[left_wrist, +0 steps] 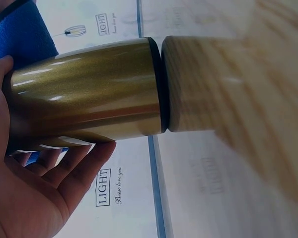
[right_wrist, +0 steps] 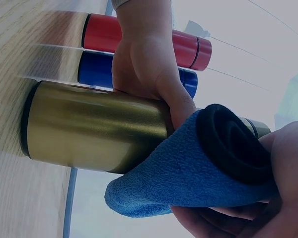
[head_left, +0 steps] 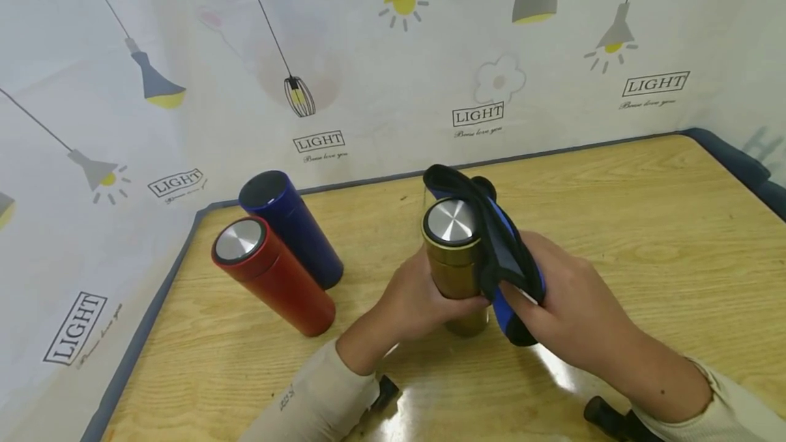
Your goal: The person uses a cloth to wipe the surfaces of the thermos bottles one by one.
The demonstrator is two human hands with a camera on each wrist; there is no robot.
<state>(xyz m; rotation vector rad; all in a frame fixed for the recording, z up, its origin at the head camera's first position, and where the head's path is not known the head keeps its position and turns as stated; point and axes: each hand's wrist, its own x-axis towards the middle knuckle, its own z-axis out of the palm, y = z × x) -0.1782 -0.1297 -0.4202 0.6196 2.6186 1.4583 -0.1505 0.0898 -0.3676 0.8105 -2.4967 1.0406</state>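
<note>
A gold vacuum flask with a shiny silver lid top stands on the wooden table. Around its left side, my left hand grips it at mid-height, with the thumb across the front. My right hand holds a folded blue cloth with black edging, which lies against the flask's right side near the lid. In the left wrist view the flask's lower body and black base show, with the base at the table surface. Part of the flask's upper right side is hidden behind the cloth.
To the left stand a red flask with a silver top and, just behind it, a dark blue flask. The wooden table extends to the right. A white sheet printed with lamps hangs along the table's back and left edges.
</note>
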